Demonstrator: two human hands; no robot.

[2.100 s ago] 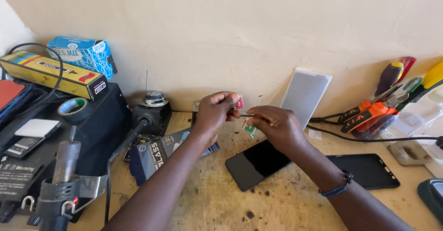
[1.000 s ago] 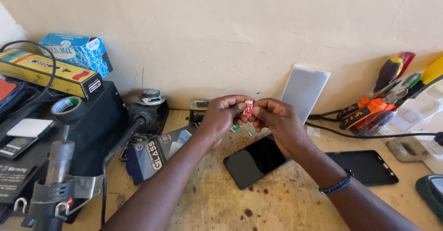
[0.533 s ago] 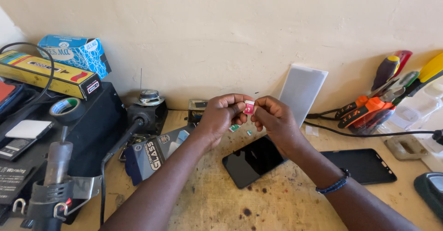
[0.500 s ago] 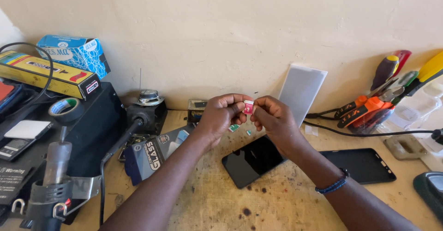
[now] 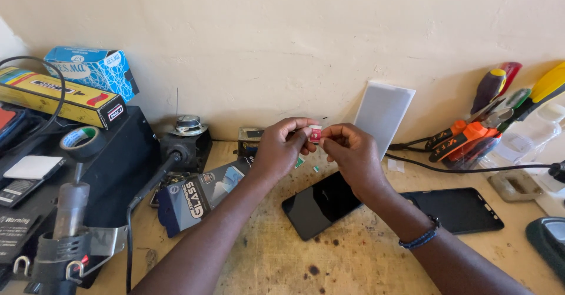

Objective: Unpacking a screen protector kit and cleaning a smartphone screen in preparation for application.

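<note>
**Small red packet pinched between both hands**

Left hand (image 5: 282, 151) and right hand (image 5: 352, 153) both clamp fingertips on a small red packet (image 5: 315, 133), held above the dark phone (image 5: 321, 204) (likely mid-opening). Pulling it apart calls for a steady, opposed grip.

Red-and-white tab (image 5: 315, 133), black phone (image 5: 321, 205), blue patterned box (image 5: 93, 70), orange-handled pliers (image 5: 465, 143)
</note>
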